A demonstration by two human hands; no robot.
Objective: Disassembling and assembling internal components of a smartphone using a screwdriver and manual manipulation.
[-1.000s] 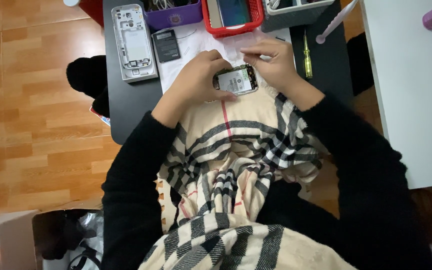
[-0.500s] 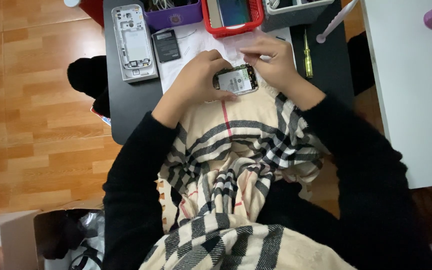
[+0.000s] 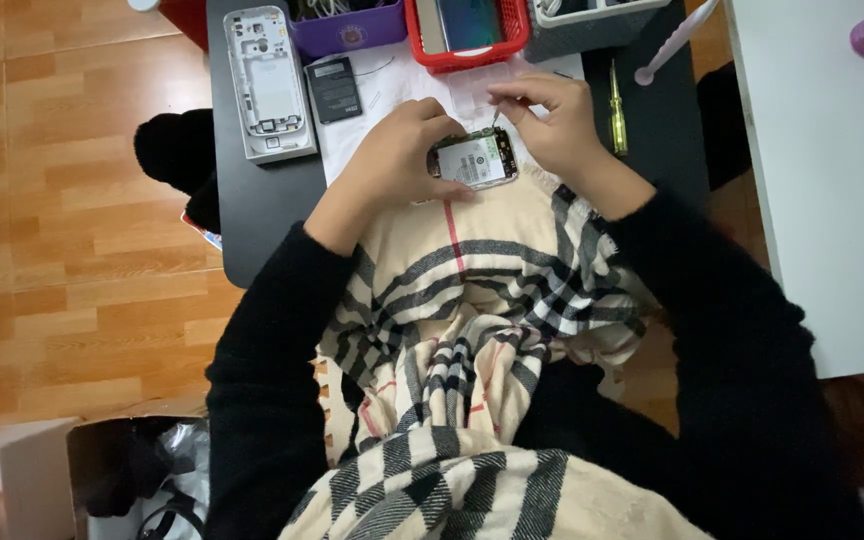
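My left hand grips an opened phone by its left end, holding it over a white sheet on the dark table. Inside the phone I see a pale battery and circuit parts. My right hand pinches a thin tool whose tip touches the phone's top edge. A checked beige scarf hangs below both hands and hides the table's near edge.
A white phone frame and a black battery lie at the left of the table. A purple tray, a red basket and a grey tray stand at the back. A yellow screwdriver lies right. A white table stands alongside.
My right hand has shifted slightly so the tool tip now rests on the phone's top edge. The left hand keeps its hold on the phone.
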